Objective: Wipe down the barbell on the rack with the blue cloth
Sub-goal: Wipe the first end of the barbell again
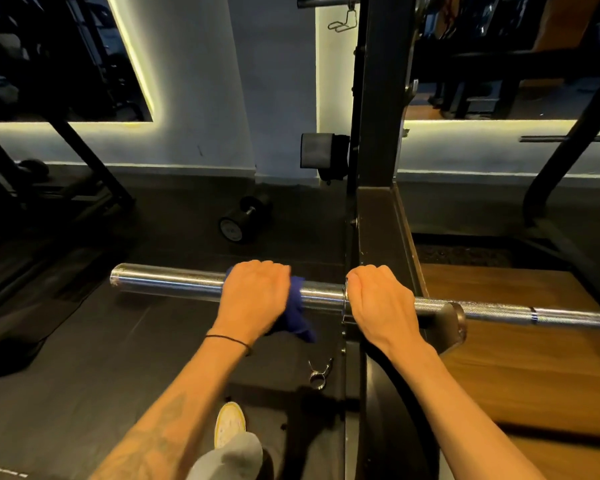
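Down by my knee there's a white-and-yellow shoe (230,424) on the dark floor (84,358), and a spring collar clip (320,370) lying just below my left wrist.

Up at the bar: my left hand (255,299) is curled over the barbell (167,280) with the blue cloth (297,311) bunched under the palm, a tail of it hanging down on the near side. So those fingers are clamped on cloth and bar together, on the smooth sleeve outboard of the rack upright (374,98). My right hand (378,299) grips the bare bar right at the collar, beside the upright, fingers wrapped over the top with nothing else in them. It's basically just steadying things.

How I'd do this bit well, for what it's worth: keep the right hand holding so the bar doesn't roll in the hook (452,320), squeeze the cloth all the way round the sleeve and drag it out toward the free end to the left of my left fingers, twisting the wrist so the underside gets done too. That loose tail needs tucking in or it just flaps. The knurled stretch to the right of my right fingers looks not yet done and will probably want firmer pressure.

Containers: none in view, honestly. Only a dumbbell (245,218) on the floor, beyond my left fingers.
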Motion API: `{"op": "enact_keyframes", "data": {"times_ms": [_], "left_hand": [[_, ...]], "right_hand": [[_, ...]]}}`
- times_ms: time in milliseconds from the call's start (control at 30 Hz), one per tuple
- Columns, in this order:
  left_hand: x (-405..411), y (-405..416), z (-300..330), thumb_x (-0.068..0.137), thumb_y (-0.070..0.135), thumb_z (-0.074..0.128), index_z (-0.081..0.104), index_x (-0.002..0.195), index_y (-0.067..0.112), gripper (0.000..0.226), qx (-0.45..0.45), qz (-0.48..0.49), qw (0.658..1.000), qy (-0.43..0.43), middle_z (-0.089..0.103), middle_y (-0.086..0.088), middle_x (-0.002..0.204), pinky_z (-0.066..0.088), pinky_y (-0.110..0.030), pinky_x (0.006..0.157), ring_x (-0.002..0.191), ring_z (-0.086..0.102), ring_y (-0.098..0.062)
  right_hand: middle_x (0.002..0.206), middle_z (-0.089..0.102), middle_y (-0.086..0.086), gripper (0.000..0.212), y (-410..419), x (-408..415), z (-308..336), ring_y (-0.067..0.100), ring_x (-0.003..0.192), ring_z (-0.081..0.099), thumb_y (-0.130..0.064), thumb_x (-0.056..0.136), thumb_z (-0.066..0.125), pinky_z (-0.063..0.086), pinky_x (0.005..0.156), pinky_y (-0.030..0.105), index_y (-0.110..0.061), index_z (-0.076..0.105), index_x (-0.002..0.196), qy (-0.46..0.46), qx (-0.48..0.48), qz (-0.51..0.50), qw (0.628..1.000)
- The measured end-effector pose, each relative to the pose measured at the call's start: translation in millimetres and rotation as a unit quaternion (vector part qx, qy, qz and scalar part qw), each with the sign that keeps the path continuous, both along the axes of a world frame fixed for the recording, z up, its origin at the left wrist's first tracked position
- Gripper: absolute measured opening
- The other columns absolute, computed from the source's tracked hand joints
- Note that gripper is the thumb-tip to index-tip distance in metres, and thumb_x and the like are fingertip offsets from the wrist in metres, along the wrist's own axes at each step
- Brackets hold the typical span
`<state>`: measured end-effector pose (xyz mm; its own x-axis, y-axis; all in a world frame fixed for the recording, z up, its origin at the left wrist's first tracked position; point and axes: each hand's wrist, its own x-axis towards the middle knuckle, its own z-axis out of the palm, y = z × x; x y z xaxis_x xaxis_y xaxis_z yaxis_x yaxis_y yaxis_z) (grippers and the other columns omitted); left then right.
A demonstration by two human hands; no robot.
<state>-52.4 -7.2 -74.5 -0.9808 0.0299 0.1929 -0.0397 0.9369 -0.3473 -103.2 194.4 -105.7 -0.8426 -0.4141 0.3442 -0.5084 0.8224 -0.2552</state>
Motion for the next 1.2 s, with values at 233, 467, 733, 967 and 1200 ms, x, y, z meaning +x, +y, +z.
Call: {"op": "enact_keyframes", "data": {"times_ms": [233, 467, 733, 967, 1200], "left_hand": [[3, 33, 3, 0.093, 0.036, 0.047, 0.04, 0.074, 0.021, 0.026, 0.007, 0.1, 0.994, 0.053, 0.043, 0.0, 0.068, 0.03, -0.036, 0.059, 0.06, 0.041, -0.02], [-7, 65, 0, 0.084, 0.056, 0.063, 0.052, 0.086, 0.023, 0.035, 0.025, -0.046, 0.999, -0.002, 0.059, 0.0, 0.081, 0.038, -0.039, 0.064, 0.071, 0.056, -0.021], [-8, -21, -7, 0.1, 0.024, 0.032, 0.053, 0.099, 0.019, 0.021, 0.011, 0.039, 0.999, 0.03, 0.068, -0.003, 0.093, 0.033, -0.038, 0.065, 0.083, 0.063, -0.028], [9, 13, -11, 0.088, 0.032, 0.057, 0.046, 0.075, 0.023, 0.02, 0.052, 0.138, 0.987, 0.068, 0.049, 0.002, 0.069, 0.04, -0.036, 0.07, 0.066, 0.048, -0.02], [-2, 66, -32, 0.087, 0.031, 0.054, 0.058, 0.091, 0.02, 0.011, 0.16, -0.004, 0.978, 0.135, 0.056, -0.001, 0.088, 0.041, -0.038, 0.084, 0.084, 0.052, -0.022]], "right_hand": [[0.081, 0.049, -0.009, 0.033, -4, -2, -9, 0.01, 0.072, 0.043, -0.04, 0.098, 0.024, 0.029, 0.054, 0.023, -0.026, 0.05, 0.085, 0.019, -0.046, -0.029, 0.998], [0.085, 0.05, -0.005, 0.038, 0, 1, -10, 0.014, 0.079, 0.047, -0.041, 0.098, 0.024, 0.041, 0.06, 0.031, -0.022, 0.056, 0.09, 0.035, -0.081, 0.006, 0.996], [0.082, 0.055, -0.011, 0.031, 3, -1, -3, 0.008, 0.077, 0.05, -0.043, 0.1, 0.032, 0.042, 0.062, 0.032, -0.027, 0.056, 0.089, 0.002, -0.165, -0.004, 0.986], [0.083, 0.051, -0.002, 0.027, -8, -21, 27, 0.014, 0.068, 0.046, -0.036, 0.104, 0.034, 0.034, 0.063, 0.031, -0.02, 0.055, 0.104, -0.163, 0.124, -0.053, 0.977], [0.093, 0.058, 0.0, 0.017, -4, 0, 15, 0.017, 0.07, 0.047, -0.034, 0.096, 0.056, 0.036, 0.056, 0.03, -0.019, 0.051, 0.102, 0.029, 0.16, -0.016, 0.987]]}}
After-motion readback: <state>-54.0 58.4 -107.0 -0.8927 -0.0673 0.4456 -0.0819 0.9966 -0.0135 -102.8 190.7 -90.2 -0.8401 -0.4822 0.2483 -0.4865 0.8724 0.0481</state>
